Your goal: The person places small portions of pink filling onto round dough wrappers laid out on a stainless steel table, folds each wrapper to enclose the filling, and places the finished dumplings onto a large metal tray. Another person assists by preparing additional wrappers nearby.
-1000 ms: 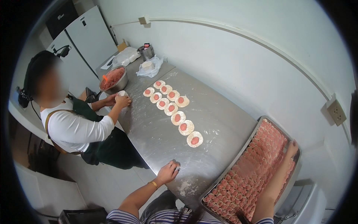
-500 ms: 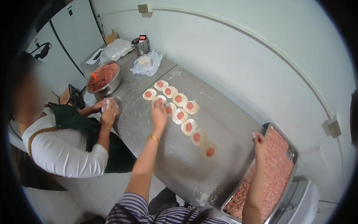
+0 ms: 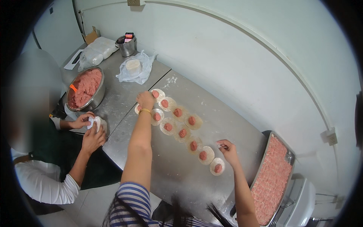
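Several round dough wrappers lie in two rows on the steel table, each with a dab of pink meat filling (image 3: 182, 132); one wrapper (image 3: 220, 171) is at the near end. My left hand (image 3: 145, 99) reaches down at the far left end, between a wrapper (image 3: 162, 92) and a partly covered one (image 3: 137, 110). Its fingertips are hidden behind the hand. Above the table, right of the rows, my right hand (image 3: 228, 150) pinches a small whitish thing that I cannot make out.
A metal tray (image 3: 268, 140) of packed pink dumplings stands at the right. On the left, a co-worker's hands (image 3: 93, 140) hold a whitish round thing. Beyond are a steel bowl (image 3: 100, 90) of minced meat, a plastic bag (image 3: 145, 70) with a pale block, and a metal pot (image 3: 126, 48).
My left hand has moved farther along to the far left end of the rows. My right hand has come left from the tray's edge toward the wrappers. The whole view has shifted.
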`<state>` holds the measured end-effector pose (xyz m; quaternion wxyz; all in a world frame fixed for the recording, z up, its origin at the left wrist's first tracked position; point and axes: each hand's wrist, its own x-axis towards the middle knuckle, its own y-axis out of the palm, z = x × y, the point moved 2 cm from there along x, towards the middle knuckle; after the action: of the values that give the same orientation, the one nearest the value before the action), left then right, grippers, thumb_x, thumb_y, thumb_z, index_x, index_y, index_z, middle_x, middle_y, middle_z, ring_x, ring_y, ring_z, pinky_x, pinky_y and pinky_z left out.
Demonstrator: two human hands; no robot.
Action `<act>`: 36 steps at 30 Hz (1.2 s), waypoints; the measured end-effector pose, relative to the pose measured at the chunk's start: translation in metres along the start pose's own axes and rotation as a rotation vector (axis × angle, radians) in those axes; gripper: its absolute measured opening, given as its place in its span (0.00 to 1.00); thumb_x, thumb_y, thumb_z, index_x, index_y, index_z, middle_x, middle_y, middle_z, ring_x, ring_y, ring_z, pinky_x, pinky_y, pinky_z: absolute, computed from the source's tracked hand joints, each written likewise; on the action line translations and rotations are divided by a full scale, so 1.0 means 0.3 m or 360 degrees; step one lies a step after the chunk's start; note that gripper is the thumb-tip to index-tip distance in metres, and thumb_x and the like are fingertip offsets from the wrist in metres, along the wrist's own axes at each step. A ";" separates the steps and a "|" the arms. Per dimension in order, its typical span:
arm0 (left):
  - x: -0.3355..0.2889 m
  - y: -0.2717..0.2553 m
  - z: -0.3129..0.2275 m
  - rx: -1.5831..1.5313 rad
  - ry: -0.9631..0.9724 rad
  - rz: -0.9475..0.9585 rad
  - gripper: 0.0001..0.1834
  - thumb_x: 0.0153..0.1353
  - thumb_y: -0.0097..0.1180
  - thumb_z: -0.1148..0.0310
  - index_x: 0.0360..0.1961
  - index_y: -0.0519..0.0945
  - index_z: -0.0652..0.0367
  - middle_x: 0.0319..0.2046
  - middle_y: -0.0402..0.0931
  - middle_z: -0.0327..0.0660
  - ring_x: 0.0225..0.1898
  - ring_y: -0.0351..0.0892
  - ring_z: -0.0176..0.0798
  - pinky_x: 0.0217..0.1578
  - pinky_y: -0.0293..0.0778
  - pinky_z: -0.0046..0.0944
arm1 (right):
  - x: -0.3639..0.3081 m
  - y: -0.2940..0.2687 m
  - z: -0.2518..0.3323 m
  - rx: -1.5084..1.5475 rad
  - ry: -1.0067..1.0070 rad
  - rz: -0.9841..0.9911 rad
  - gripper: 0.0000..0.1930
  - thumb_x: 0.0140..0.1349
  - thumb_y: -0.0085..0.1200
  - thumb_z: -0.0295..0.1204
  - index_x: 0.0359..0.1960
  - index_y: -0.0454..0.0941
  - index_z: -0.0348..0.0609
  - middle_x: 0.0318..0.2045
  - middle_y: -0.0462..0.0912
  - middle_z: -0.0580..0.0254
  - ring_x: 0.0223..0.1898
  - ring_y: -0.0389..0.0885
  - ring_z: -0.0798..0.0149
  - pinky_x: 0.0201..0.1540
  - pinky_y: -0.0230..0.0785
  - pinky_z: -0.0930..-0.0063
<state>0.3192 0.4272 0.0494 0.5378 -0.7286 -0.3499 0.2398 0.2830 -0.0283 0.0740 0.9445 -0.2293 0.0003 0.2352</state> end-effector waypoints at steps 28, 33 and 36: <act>-1.386 -0.081 -0.293 -0.3006 -0.0340 0.1690 0.14 0.67 0.38 0.70 0.51 0.68 0.62 0.49 0.72 0.41 0.49 0.75 0.34 0.47 0.75 0.35 | -0.667 0.056 0.005 0.1644 0.0512 -0.0251 0.14 0.66 0.48 0.29 0.51 0.71 0.38 0.42 0.79 0.62 0.44 0.78 0.68 0.47 0.71 0.74; -1.715 0.002 -0.170 -0.2528 -0.0287 0.1591 0.14 0.66 0.38 0.73 0.51 0.69 0.63 0.46 0.72 0.41 0.44 0.75 0.31 0.43 0.75 0.33 | -0.903 0.104 -0.211 0.1689 0.0604 -0.0611 0.11 0.61 0.53 0.26 0.44 0.76 0.37 0.34 0.80 0.65 0.33 0.78 0.72 0.38 0.72 0.80; -1.807 0.051 -0.077 -0.2106 -0.0010 0.1510 0.11 0.65 0.41 0.75 0.46 0.72 0.63 0.41 0.74 0.40 0.38 0.75 0.28 0.38 0.75 0.32 | -0.999 0.132 -0.289 0.1396 0.0647 -0.0666 0.09 0.59 0.55 0.25 0.39 0.78 0.35 0.29 0.81 0.64 0.29 0.78 0.72 0.33 0.72 0.78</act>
<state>-0.0072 -0.0058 0.0274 -0.1639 -0.9655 -0.0747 0.1879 0.0081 -0.1678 0.0117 0.9594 0.1515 0.2361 -0.0300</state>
